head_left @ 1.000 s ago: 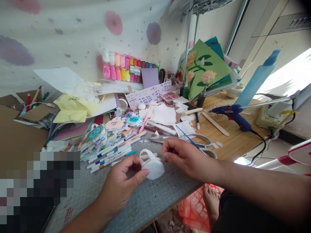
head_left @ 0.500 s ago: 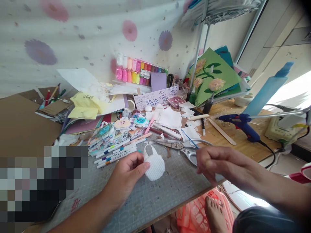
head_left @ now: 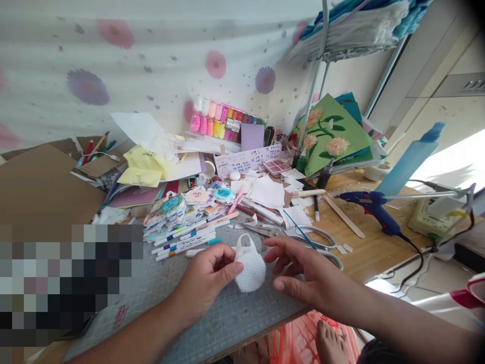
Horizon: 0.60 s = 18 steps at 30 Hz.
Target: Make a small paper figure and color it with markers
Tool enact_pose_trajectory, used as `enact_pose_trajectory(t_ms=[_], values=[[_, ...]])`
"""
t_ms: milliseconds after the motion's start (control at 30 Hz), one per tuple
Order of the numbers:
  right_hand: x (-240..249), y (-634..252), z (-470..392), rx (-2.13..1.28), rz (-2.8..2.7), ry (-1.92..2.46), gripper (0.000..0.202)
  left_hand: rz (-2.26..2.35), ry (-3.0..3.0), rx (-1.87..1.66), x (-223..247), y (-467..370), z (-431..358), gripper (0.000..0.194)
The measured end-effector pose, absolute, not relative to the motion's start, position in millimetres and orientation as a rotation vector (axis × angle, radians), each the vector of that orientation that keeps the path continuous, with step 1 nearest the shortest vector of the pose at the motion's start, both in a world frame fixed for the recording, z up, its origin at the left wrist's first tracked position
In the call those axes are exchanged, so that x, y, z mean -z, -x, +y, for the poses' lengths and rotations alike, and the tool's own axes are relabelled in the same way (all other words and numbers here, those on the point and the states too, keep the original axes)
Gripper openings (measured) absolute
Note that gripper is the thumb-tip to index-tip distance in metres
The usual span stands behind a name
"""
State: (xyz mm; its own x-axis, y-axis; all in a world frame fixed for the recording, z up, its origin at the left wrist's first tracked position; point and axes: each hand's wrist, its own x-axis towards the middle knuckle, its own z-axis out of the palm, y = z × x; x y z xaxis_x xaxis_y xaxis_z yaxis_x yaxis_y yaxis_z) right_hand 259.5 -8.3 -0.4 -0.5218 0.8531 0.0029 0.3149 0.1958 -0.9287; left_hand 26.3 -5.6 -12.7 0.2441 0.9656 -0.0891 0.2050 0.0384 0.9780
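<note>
White bag (head_left: 251,274), with handle

Bag: textured, handle loop upward; over the grey mat (head_left: 242,321) near the front edge of the worktop (head_left: 379,245), between the hands. Left hand (head_left: 208,278): fingers pinching the bag's left edge, thumb on its front. Right hand (head_left: 308,270): fingers parted wide, just beside the bag's right edge; contact cannot be told. Scissors (head_left: 279,233): beyond the right hand, partly hidden. Markers (head_left: 185,247): grouped beyond the left hand. Glue gun (head_left: 373,205): blue, far right.
</note>
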Motion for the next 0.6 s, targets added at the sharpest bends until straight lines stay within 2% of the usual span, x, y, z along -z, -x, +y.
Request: enact_pose_trajectory(t_ms=[67, 133, 333, 467, 600], values=[[6.8, -251.1, -4.9, -1.38, -1.863, 1.066, 0.061, 1.139, -1.409, -0.883, 13.9, -29.2, -8.0, 0.029], [10.5, -244.1, -1.0, -1.39, -1.805, 1.065, 0.064, 1.077, -1.401, -0.89, 16.3, -32.3, -9.2, 0.029], [9.4, -243.3, 20.6, -1.433, -1.602, 1.147, 0.056, 1.121, -1.376, -1.111, 20.9, -37.8, -19.2, 0.024], [12.6, -242.9, 23.9, -1.533, -1.679, 1.173, 0.051, 1.154, -1.819, -1.208, 17.7, -38.5, -42.6, 0.006], [17.2, -230.5, 11.1, -1.53, -1.837, 1.181, 0.047, 1.069, -2.023, -1.293, 12.3, -33.3, -51.9, 0.009]])
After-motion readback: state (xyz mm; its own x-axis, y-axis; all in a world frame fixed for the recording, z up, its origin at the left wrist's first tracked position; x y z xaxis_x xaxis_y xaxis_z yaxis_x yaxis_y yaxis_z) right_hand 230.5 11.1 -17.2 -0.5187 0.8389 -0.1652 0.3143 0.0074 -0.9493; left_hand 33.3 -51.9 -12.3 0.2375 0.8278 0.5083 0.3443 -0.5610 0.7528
